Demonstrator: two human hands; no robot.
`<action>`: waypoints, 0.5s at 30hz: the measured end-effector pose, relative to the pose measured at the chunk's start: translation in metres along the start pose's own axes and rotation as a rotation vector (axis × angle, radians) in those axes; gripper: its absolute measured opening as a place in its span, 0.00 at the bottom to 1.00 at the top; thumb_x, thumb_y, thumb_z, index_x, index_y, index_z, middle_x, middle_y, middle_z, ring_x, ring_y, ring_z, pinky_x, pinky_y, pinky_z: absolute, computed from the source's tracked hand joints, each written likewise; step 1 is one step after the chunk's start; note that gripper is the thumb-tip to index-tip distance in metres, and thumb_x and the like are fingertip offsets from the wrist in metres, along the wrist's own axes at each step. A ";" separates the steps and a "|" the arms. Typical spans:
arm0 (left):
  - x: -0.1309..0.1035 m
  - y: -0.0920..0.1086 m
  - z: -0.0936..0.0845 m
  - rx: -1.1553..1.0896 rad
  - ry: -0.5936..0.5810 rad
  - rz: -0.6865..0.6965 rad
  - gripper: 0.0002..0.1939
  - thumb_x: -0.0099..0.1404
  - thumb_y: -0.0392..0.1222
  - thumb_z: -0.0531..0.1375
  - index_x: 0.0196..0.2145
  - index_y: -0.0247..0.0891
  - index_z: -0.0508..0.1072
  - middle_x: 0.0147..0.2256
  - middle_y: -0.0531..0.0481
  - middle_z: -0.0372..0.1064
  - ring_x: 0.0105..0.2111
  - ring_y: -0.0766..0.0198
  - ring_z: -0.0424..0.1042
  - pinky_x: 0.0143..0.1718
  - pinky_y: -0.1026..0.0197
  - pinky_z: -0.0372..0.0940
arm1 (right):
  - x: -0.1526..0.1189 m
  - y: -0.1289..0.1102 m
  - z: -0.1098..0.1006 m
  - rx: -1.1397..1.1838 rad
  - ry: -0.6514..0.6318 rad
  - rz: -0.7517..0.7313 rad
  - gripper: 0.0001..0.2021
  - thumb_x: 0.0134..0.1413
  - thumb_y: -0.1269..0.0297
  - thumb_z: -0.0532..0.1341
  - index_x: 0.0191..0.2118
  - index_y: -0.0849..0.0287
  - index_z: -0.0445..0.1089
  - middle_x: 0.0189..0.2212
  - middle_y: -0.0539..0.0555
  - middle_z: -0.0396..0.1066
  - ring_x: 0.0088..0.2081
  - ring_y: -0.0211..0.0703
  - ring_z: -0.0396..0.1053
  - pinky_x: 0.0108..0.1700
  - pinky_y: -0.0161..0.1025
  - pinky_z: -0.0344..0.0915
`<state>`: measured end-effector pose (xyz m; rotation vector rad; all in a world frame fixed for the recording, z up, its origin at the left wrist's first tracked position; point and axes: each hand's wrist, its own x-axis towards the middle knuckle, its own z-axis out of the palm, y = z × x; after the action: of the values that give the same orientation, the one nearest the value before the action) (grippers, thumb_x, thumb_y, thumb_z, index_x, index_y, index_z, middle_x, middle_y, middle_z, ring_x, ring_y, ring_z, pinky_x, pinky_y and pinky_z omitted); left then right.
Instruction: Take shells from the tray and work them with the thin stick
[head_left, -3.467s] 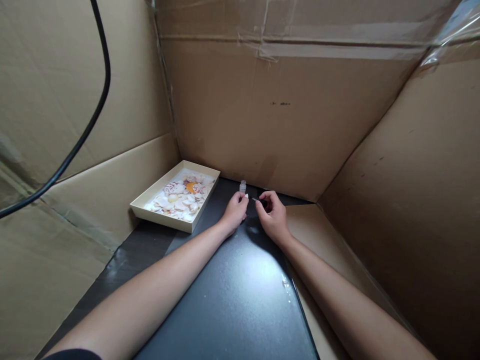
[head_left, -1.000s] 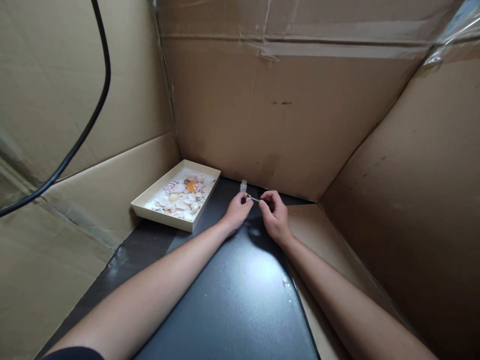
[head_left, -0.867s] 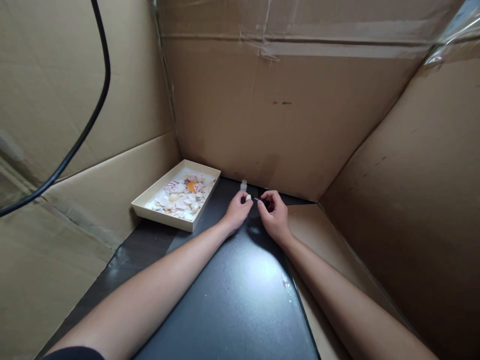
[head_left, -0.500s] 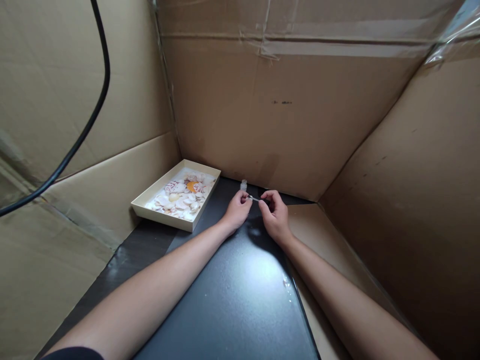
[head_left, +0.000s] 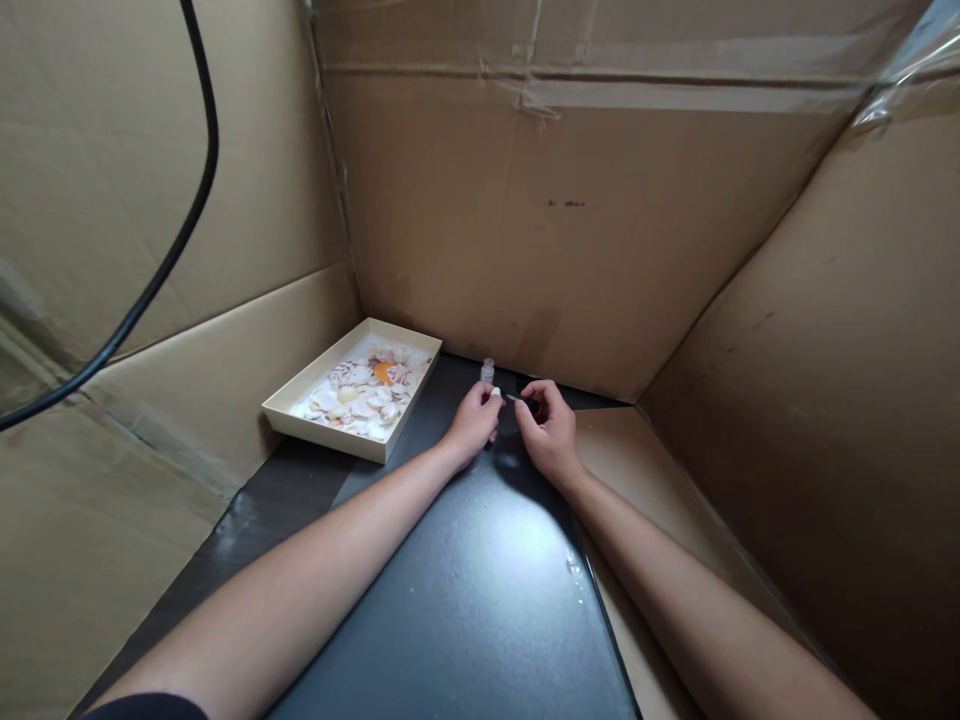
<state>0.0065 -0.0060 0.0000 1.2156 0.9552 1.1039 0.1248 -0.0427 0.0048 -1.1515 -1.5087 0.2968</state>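
My left hand (head_left: 474, 420) is closed, pinching a small white cap-like piece (head_left: 496, 391) between thumb and forefinger. A short way to its right, my right hand (head_left: 550, 425) is curled round a thin, pale, stick-like thing (head_left: 512, 398), whose tip points left. Most of that thing is hidden by the fingers, and its exact kind is too small to make out. Just behind my left hand stands a small clear vial (head_left: 487, 371), upright near the back wall.
A shallow cream box lid (head_left: 322, 436) with a seashell picture inside lies to the left. Cardboard walls (head_left: 480, 230) enclose the dark tabletop (head_left: 450, 600). Flat cardboard (head_left: 637, 470) lies along the right, and a black cable (head_left: 212, 140) hangs at upper left.
The thin stick-like thing reached across to the white piece in my left hand; now a gap separates them. My left hand has turned slightly, so the white piece stands more upright.
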 end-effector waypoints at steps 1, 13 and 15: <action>-0.001 0.001 0.000 -0.004 -0.007 -0.003 0.05 0.65 0.38 0.50 0.30 0.39 0.57 0.18 0.61 0.53 0.12 0.75 0.51 0.13 0.70 0.47 | 0.000 0.000 0.000 0.004 0.003 0.001 0.05 0.53 0.63 0.57 0.35 0.57 0.62 0.27 0.47 0.62 0.25 0.35 0.57 0.28 0.33 0.56; -0.005 0.004 0.000 -0.064 -0.090 -0.025 0.09 0.65 0.39 0.46 0.26 0.40 0.52 0.18 0.61 0.47 0.13 0.75 0.48 0.14 0.71 0.43 | -0.001 0.000 -0.002 0.019 -0.023 -0.035 0.05 0.57 0.62 0.54 0.36 0.57 0.63 0.27 0.48 0.64 0.26 0.36 0.59 0.30 0.34 0.57; -0.004 0.004 0.001 -0.031 -0.072 -0.016 0.07 0.64 0.36 0.46 0.27 0.39 0.53 0.18 0.61 0.49 0.13 0.76 0.49 0.15 0.70 0.44 | -0.001 0.000 -0.001 0.007 -0.021 -0.036 0.05 0.56 0.63 0.55 0.37 0.57 0.63 0.27 0.48 0.63 0.25 0.35 0.58 0.29 0.34 0.57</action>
<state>0.0063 -0.0106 0.0037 1.2129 0.8886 1.0513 0.1257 -0.0445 0.0048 -1.1175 -1.5434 0.2905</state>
